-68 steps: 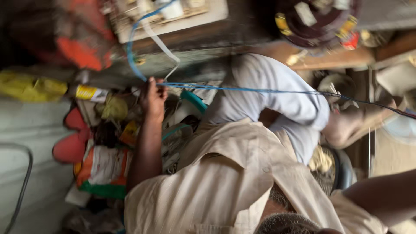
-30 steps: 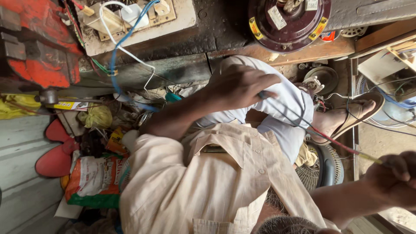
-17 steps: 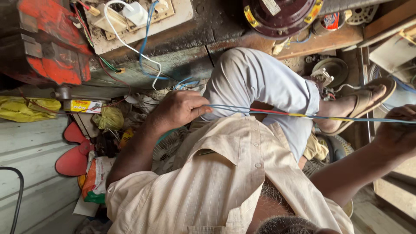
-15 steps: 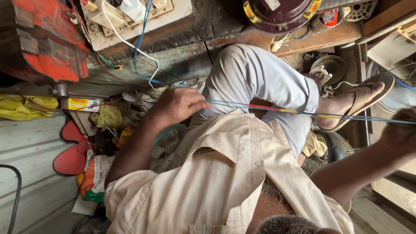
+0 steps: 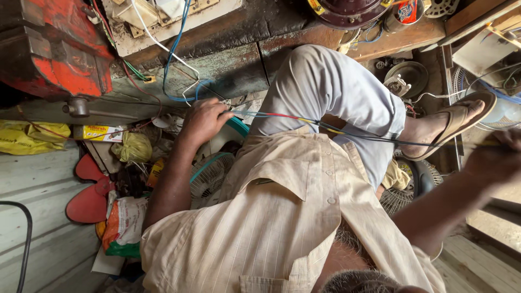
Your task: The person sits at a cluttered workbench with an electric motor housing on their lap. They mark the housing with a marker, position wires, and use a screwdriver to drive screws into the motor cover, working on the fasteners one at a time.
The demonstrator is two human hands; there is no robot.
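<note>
Head view shows the left hand [image 5: 205, 120] curled closed around a bundle of coloured wires [image 5: 304, 120]. From that hand the wires run taut across the bent knee in grey trousers [image 5: 336, 92] to the right hand [image 5: 496, 157], which is closed on their far end at the frame's edge. Just below the left hand sits a fan guard [image 5: 209, 176]. Farther out from it lie a yellow bag [image 5: 133, 146] and red fan blades [image 5: 87, 190]. Near the right hand, a sandalled foot [image 5: 456, 122] rests.
</note>
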